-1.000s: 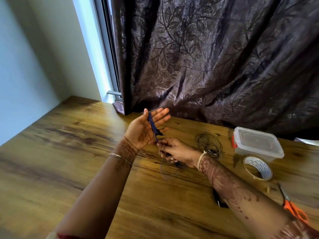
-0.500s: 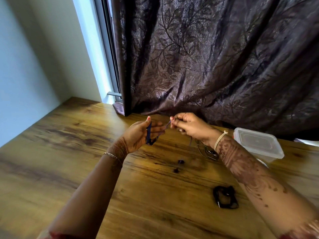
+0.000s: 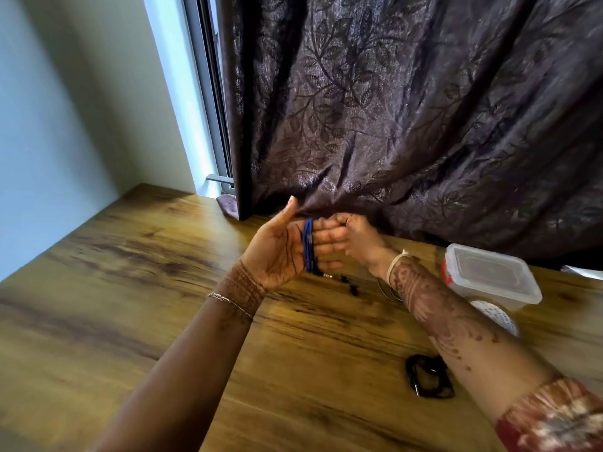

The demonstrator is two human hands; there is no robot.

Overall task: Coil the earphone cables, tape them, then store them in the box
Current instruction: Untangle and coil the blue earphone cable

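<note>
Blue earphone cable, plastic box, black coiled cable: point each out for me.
blue earphone cable (image 3: 308, 246), head view, on the wound loops.
plastic box (image 3: 489, 272), head view, on the lid's middle.
black coiled cable (image 3: 430, 391), head view, on the coil's lower strands.

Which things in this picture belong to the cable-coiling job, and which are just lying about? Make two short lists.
Job: blue earphone cable wound round the fingers of the left hand; black coiled cable; clear lidded plastic box; white tape roll.
Lying about: dark leaf-patterned curtain; grey window frame.
</note>
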